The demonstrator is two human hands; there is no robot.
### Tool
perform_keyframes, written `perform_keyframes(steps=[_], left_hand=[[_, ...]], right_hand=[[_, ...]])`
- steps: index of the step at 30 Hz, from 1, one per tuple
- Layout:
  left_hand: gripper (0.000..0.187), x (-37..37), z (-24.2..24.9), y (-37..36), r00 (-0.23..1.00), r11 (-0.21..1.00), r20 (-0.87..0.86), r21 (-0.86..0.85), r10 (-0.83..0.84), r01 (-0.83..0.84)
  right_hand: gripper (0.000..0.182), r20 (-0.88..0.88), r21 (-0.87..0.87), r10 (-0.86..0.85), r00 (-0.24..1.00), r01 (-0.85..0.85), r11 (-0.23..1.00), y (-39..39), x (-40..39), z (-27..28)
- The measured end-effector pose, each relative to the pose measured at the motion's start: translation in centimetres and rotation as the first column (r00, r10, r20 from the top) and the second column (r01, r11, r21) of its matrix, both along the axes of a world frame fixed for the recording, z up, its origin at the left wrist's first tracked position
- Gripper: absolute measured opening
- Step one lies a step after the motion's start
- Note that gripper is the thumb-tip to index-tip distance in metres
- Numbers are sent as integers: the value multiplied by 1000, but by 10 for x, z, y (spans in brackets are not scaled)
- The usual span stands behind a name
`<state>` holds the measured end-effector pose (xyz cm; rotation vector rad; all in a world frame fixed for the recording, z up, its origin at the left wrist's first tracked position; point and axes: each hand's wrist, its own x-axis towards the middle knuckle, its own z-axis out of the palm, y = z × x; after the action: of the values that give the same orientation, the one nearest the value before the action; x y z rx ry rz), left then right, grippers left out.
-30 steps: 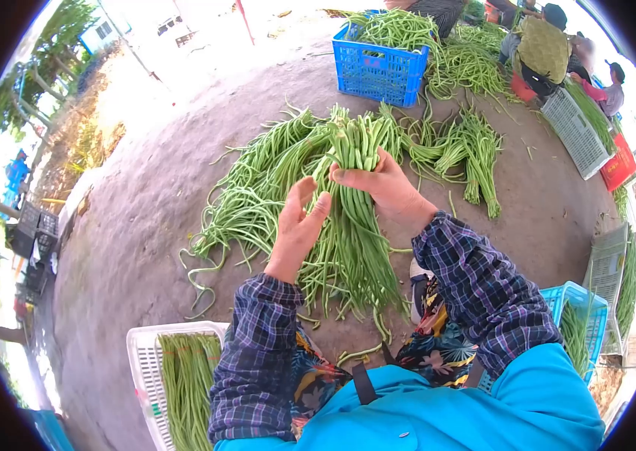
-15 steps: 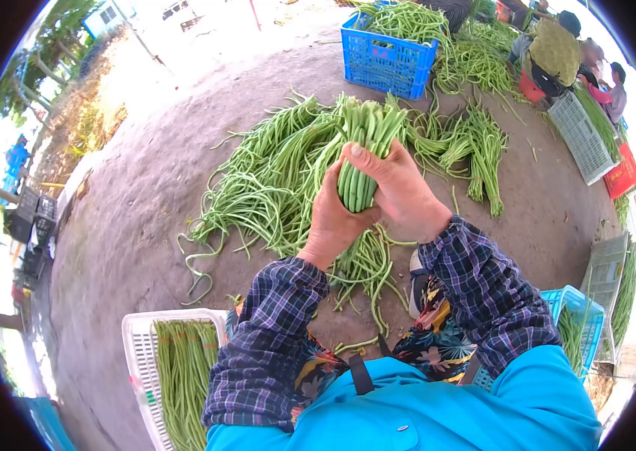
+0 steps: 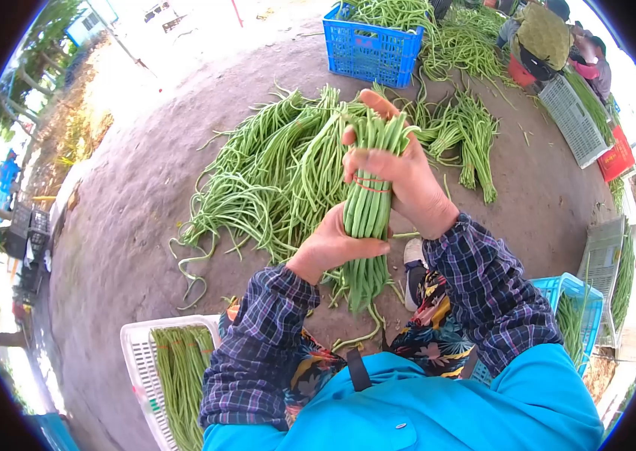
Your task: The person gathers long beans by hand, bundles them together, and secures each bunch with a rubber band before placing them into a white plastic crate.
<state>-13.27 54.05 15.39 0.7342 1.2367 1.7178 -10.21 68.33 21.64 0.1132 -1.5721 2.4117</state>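
Observation:
A bundle of long green beans (image 3: 367, 218) stands roughly upright between my hands, with a thin red band around it in its upper part. My left hand (image 3: 333, 242) is wrapped round the bundle below the band. Higher up, my right hand (image 3: 400, 169) grips it near the top, its fingers round the bean ends. Behind the bundle a large heap of loose green beans (image 3: 258, 180) lies on the ground, with a smaller pile (image 3: 475, 139) to its right.
A blue crate (image 3: 370, 54) full of beans stands at the top. At the lower left is a white crate (image 3: 137, 361) of bundled beans, at the lower right a light blue crate (image 3: 594, 316). People work at the upper right beside a grey crate (image 3: 573, 120).
The bundle now shows its length and red band, its lower part hanging down. My left hand has moved lower on it, and my right hand's fingers have shifted round the top.

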Motion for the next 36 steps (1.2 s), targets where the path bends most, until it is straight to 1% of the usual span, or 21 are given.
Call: perform_keyframes(steps=[2, 4, 7, 8, 10, 11, 12, 13, 14, 15, 16, 18, 19, 20, 21, 24, 25, 26, 31, 35, 36], left_hand=[[38, 1, 10, 0, 987, 993, 115, 46, -114, 109], [35, 3, 10, 1, 983, 991, 144, 81, -116, 105], [36, 3, 3, 0, 985, 995, 168, 89, -47, 32], [39, 4, 0, -1, 989, 997, 143, 66, 26, -36], [43, 3, 0, -6, 988, 993, 115, 46, 104, -110], [42, 1, 3, -9, 982, 989, 126, 31, 141, -146], [42, -1, 7, -11, 975, 983, 137, 18, 177, -182], [42, -1, 9, -11, 968, 979, 161, 33, 193, -200], [42, -2, 13, -12, 966, 977, 163, 35, 200, -209], [42, -4, 16, -13, 962, 975, 177, 36, 209, -219], [43, -4, 17, -14, 958, 973, 190, 36, 216, -226], [43, -7, 11, -14, 957, 971, 180, 32, 226, -235], [43, -9, 9, -14, 958, 970, 167, 28, 234, -242], [43, -10, 10, -15, 959, 970, 165, 32, 232, -240], [44, -12, 10, -16, 960, 971, 150, 18, 235, -240], [45, -13, 9, -14, 965, 972, 135, 31, 226, -232], [45, -12, 10, -13, 964, 974, 150, 24, 220, -226], [45, -12, 10, -13, 963, 975, 165, 15, 215, -220], [43, -14, 8, -12, 961, 977, 192, 38, 198, -209], [41, -13, 9, -13, 961, 984, 221, 35, 165, -176], [42, -13, 10, -13, 961, 983, 216, 23, 171, -180]], right_hand=[[71, 13, -130, -12, 1000, 13, 991, 2, 2, 8], [71, -14, -62, -12, 1000, 11, 998, 5, -3, 4], [74, -12, -125, 22, 1000, -23, 992, 6, -8, 0], [74, -13, -125, 28, 1000, -30, 992, 8, -10, -1], [85, -69, -273, -64, 996, 43, 961, 14, -18, -9], [78, -78, -204, -137, 988, 119, 972, 19, -21, -12], [78, -78, -200, -128, 989, 110, 974, 23, -20, -12], [74, -62, -24, -257, 964, 256, 966, 27, -17, -13], [70, -68, 153, -383, 921, 389, 908, 27, -16, -14], [53, -114, 162, -404, 907, 419, 894, 23, -14, -11], [53, -112, 164, -401, 909, 415, 895, 22, -13, -14], [33, -252, 300, -375, 892, 441, 846, 22, -10, -17], [33, -255, 301, -376, 891, 442, 845, 21, -7, -15], [28, -397, 526, -335, 854, 511, 680, 19, -3, -10], [24, -519, 686, -249, 818, 572, 449, 16, 0, -6], [28, -542, 692, -207, 814, 572, 440, 2, -1, -7], [37, -569, 716, -174, 804, 589, 375, 4, -2, -7], [37, -569, 716, -175, 803, 589, 374, 3, -2, -7], [22, -535, 711, -220, 816, 575, 404, 2, -7, -3], [20, -547, 721, -207, 811, 582, 376, 0, -5, 6], [22, -506, 756, -200, 839, 543, 365, 0, -2, 10]])
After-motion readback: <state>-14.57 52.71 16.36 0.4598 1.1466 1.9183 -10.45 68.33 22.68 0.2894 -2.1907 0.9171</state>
